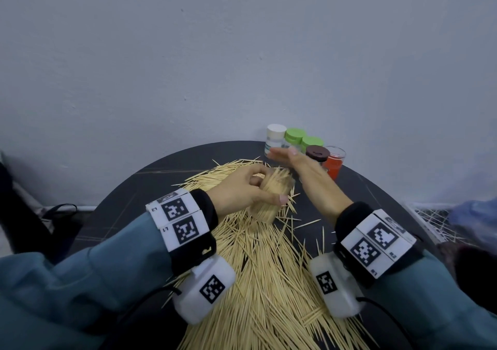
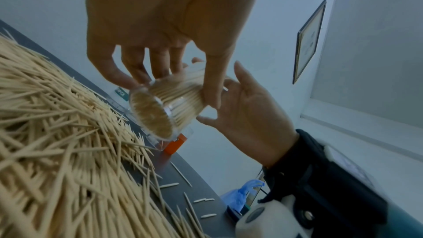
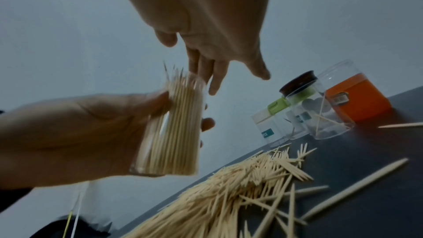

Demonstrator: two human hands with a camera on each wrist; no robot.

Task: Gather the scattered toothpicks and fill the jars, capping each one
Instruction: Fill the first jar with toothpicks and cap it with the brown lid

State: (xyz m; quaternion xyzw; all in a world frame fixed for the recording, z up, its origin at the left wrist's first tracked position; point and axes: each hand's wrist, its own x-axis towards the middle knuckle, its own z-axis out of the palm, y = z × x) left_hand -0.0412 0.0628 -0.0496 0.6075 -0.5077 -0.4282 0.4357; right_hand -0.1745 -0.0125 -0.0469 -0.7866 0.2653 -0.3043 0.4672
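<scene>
My left hand [image 1: 250,188] grips a clear jar [image 1: 271,196] packed full of toothpicks, lifted above the pile and uncapped; toothpick tips stick out of its mouth [image 3: 176,77]. In the left wrist view the jar [image 2: 169,104] shows its round base, with my fingers [image 2: 213,82] curled round it. My right hand [image 1: 301,172] is flat with straight fingers beside the jar's mouth and holds nothing; its fingers [image 3: 206,68] hover by the toothpick tips. A large heap of loose toothpicks [image 1: 269,269] covers the dark round table [image 1: 129,202].
At the table's back stand a white-capped jar [image 1: 275,138], two green-capped jars [image 1: 295,137], a brown-capped jar [image 1: 318,154] and a clear jar with an orange part [image 1: 334,161]. A wall rises right behind them. Stray toothpicks [image 1: 309,224] lie to the right.
</scene>
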